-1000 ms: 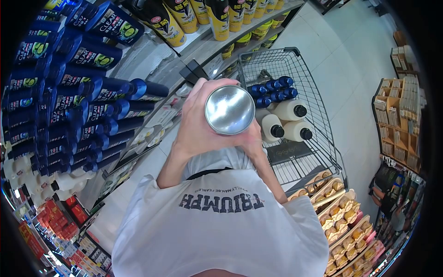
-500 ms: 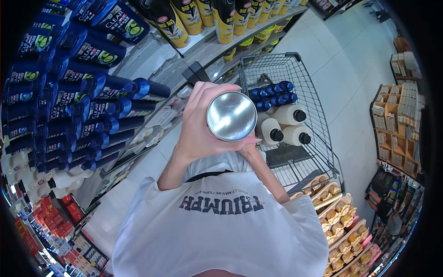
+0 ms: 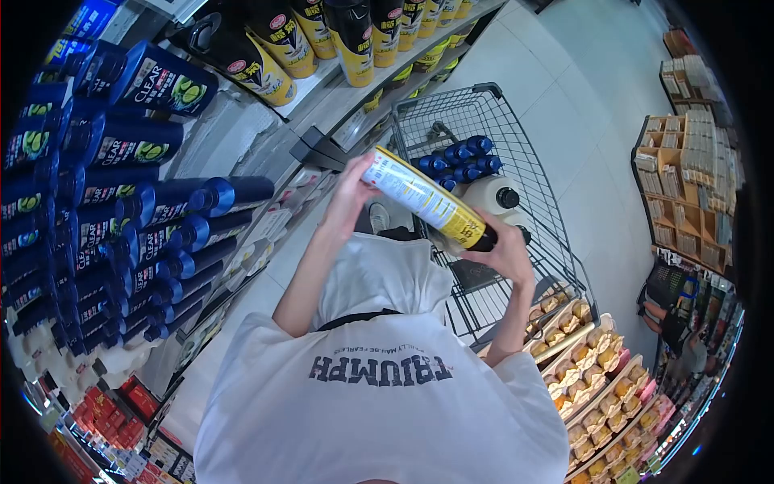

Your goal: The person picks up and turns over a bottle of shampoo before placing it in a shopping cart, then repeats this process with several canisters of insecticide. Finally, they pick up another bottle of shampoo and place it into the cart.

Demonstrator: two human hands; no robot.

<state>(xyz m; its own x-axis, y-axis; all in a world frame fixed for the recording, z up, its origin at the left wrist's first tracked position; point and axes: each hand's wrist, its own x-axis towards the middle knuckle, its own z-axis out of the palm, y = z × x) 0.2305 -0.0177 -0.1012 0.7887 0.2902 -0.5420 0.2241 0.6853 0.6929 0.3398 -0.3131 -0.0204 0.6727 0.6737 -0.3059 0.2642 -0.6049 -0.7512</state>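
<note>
A yellow spray can point(image 3: 427, 198) with a black cap lies tilted between my two hands, its printed side facing up. My left hand point(image 3: 351, 196) grips the bottom end of the can, at the upper left. Around the black cap end, at the lower right, my right hand point(image 3: 506, 248) is closed. Behind and beneath the can stands a shopping cart point(image 3: 551, 173) with blue bottles point(image 3: 461, 159) and cream bottles with black caps point(image 3: 490, 195) in it.
Blue shampoo bottles point(image 3: 153, 89) fill the shelf at left. More yellow and black spray cans point(image 3: 351, 40) line the top shelf. Egg trays point(image 3: 592, 363) are stacked at lower right. A wooden rack point(image 3: 673, 181) and a person point(image 3: 693, 355) are at far right.
The can has turned from end-on to lengthwise, showing its printed side. My right hand has moved out to the cap end. The view has shifted slightly.
</note>
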